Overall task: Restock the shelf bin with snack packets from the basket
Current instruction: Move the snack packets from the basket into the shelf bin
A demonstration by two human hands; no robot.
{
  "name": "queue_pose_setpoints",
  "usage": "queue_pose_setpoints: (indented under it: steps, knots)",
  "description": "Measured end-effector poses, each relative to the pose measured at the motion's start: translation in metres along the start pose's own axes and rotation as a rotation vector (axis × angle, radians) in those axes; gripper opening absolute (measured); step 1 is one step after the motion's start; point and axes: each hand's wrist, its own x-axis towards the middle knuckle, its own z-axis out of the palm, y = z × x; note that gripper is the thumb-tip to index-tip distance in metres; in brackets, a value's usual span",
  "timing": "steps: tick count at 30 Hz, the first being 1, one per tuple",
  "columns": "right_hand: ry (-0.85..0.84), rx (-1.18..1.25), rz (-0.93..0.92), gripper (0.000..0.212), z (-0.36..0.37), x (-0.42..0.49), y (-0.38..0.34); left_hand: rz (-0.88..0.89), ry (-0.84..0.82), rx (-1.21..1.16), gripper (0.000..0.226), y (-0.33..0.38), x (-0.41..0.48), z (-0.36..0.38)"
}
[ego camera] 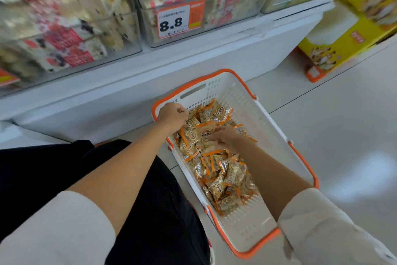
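A white basket with an orange rim stands on the floor below the shelf. Several small tan snack packets with orange edges fill its bottom. My left hand reaches over the basket's far left corner, its fingers curled onto packets there. In the middle of the pile my right hand grips a packet. Clear shelf bins above hold pink and white packets; the view of them is blurred.
An orange price tag reading 8.8 hangs on the middle bin. A white shelf base runs behind the basket. Yellow cartons stand at the right. Pale floor spreads to the right. My dark lap is at the lower left.
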Motion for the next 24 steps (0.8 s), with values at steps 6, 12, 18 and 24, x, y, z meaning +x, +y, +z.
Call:
queue_pose_setpoints:
  steps: [6,12,18,24]
  knots:
    - [-0.219,0.168,-0.282,0.020,-0.001,-0.067,-0.111,0.076,0.046,-0.011,0.032,0.061,-0.026,-0.048]
    - [-0.258,0.216,-0.475,0.017,0.016,-0.132,-0.203,0.188,0.285,-0.224,0.030,0.117,-0.062,-0.127]
    - [-0.209,0.165,-0.666,0.019,0.032,-0.200,-0.275,0.338,0.408,-0.248,0.021,0.166,-0.104,-0.203]
    - [-0.154,0.135,-0.834,0.011,0.057,-0.259,-0.340,0.457,0.501,-0.337,0.023,0.205,-0.140,-0.270]
